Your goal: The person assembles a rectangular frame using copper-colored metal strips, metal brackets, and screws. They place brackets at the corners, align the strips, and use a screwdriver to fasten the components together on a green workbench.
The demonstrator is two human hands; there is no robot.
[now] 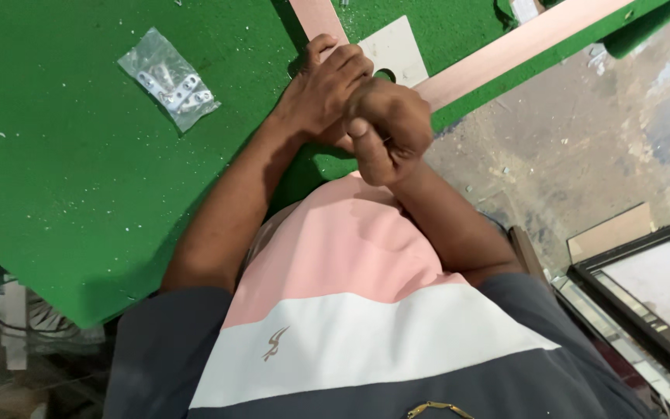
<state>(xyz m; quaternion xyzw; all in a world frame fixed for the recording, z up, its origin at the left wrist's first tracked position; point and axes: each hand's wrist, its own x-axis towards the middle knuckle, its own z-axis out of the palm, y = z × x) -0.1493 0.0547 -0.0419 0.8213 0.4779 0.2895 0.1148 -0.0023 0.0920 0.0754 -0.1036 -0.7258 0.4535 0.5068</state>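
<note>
Bag (169, 79) of small metal brackets is lying flat on the green table (63, 178), well left of both hands, nearer the far edge than the near one. Clear plastic, nothing touching it.

Left arm is reaching up from lower left, forearm crossing the table's near edge, wrist bent. Left hand (325, 91) is resting palm-down with fingers curled over the wooden strip (318, 17), pinning the strip's near end to the table. Fingers are wrapping the strip's right side, thumb tip up along its left side. Grip is mostly closed around the strip, not a full fist.

Right hand (389, 128) is sitting just right of and touching the left hand, curled into a tight fist, thumb pointing back toward the body. Something thin is showing at the fist near the thumb; too small to tell what it is. Cannot tell whether the fist is actually holding anything. Right forearm is running down to the lower right, over the table's edge.

Just beyond the knuckles, a pale plate (397, 48) with a round hole is lying on the table, right beside the strip. A longer board (521, 48) is running diagonally along the table's right edge, from behind the right fist up to the far right corner.

Framed panels (645, 271) are sitting on the floor at lower right, well apart from the table.
</note>
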